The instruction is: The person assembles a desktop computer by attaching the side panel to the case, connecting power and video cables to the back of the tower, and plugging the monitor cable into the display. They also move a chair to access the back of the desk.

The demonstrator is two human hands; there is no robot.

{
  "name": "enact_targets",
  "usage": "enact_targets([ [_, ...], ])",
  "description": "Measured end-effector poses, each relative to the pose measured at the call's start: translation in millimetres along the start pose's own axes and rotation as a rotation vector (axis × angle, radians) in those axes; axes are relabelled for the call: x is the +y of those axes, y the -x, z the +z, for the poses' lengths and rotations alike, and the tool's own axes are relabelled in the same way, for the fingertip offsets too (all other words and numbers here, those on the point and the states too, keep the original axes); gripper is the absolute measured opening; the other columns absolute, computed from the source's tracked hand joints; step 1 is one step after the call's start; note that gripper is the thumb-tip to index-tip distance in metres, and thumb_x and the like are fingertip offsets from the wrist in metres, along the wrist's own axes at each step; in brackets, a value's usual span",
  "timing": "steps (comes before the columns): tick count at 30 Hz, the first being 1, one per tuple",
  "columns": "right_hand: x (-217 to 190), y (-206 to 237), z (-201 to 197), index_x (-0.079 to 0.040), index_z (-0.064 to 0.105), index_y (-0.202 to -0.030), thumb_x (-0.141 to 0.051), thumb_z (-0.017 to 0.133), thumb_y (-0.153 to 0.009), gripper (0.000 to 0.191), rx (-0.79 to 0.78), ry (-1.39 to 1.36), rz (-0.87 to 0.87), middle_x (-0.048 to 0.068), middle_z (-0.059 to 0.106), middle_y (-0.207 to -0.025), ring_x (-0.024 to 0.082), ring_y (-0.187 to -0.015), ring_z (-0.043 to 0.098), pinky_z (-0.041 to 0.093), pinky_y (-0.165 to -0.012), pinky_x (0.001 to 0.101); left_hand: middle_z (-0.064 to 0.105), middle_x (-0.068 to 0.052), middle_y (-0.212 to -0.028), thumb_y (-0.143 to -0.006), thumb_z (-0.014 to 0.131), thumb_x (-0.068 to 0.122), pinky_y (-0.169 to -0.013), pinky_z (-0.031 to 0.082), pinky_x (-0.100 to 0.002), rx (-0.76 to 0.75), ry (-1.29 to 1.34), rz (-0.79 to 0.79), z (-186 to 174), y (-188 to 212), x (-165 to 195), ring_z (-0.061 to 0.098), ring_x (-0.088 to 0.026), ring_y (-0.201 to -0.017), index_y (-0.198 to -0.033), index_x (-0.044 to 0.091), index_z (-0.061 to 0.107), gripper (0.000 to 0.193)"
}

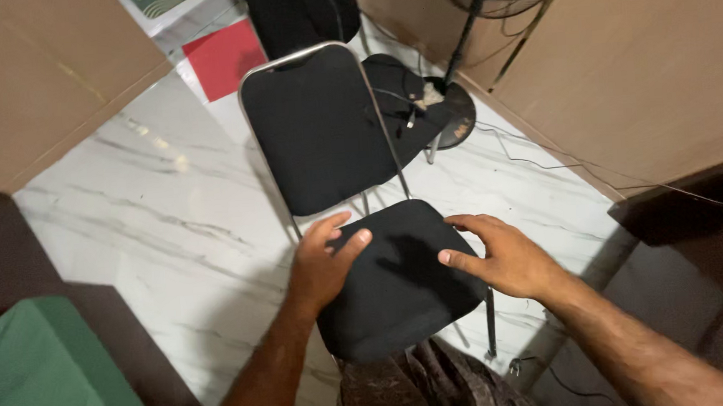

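Observation:
A black padded chair with a chrome frame stands on the marble floor, its backrest [315,126] facing me and its seat [400,280] just below my hands. My left hand [323,260] hovers over the seat's left edge, fingers spread, holding nothing. My right hand [499,257] rests at the seat's right edge, fingers apart and pointing left, also holding nothing. Whether either hand touches the cushion is unclear.
A second black chair seat [401,100] and a standing fan's round base [457,118] with cables lie behind. Brown panel walls [646,68] flank both sides. A green cushion [46,381] sits at lower left, a red mat [223,57] at the back.

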State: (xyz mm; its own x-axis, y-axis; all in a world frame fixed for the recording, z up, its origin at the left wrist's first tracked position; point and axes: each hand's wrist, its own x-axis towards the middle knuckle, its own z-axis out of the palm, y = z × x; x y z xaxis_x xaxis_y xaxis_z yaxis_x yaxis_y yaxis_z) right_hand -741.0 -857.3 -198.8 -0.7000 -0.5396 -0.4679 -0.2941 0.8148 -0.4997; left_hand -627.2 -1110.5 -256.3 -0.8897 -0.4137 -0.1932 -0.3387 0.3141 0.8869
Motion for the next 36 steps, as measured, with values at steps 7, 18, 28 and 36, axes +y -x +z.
enact_targets([
  [7,65.7,-64.1,67.7,-0.026,0.049,-0.149,-0.067,0.054,-0.087,0.075,-0.208,0.192,0.116,0.003,0.046,-0.157,0.027,-0.144,0.047,0.040,-0.119,0.0463,0.052,-0.015,-0.149,-0.095,0.056,0.054,-0.112,0.040,-0.046,-0.093,-0.079,-0.182,58.0,13.7,-95.2,0.048,-0.034,-0.138,-0.140,0.011,0.060,0.062],
  [18,114.7,-60.3,152.2,-0.035,0.027,-0.160,-0.068,0.023,-0.099,0.069,-0.588,0.557,0.153,0.001,0.022,-0.170,0.029,-0.151,0.035,0.038,-0.119,0.0555,0.043,-0.027,-0.154,-0.102,0.025,0.061,-0.117,0.035,-0.053,-0.518,-0.291,-0.582,108.5,60.4,-134.2,0.045,-0.049,-0.137,-0.165,0.021,0.015,0.075],
  [28,131.1,-43.5,166.6,-0.028,0.022,-0.165,-0.075,0.025,-0.099,0.081,-0.824,0.428,0.256,0.012,0.074,-0.133,0.022,-0.136,0.064,0.037,-0.120,0.0485,0.040,-0.026,-0.158,-0.095,0.032,0.075,-0.120,0.032,-0.051,-0.662,-0.167,-0.697,118.8,80.1,-133.1,0.042,-0.044,-0.143,-0.166,0.019,-0.001,0.096],
  [36,77.0,-86.0,101.2,-0.021,0.023,-0.161,-0.058,0.068,-0.085,0.096,0.044,0.226,-0.139,0.027,0.032,-0.156,0.046,-0.143,0.037,0.037,-0.114,0.0525,0.027,-0.024,-0.162,-0.077,0.086,0.046,-0.112,0.034,-0.062,0.403,-0.585,0.289,37.8,-20.4,-63.6,0.028,-0.050,-0.146,-0.158,0.015,0.037,0.100],
])
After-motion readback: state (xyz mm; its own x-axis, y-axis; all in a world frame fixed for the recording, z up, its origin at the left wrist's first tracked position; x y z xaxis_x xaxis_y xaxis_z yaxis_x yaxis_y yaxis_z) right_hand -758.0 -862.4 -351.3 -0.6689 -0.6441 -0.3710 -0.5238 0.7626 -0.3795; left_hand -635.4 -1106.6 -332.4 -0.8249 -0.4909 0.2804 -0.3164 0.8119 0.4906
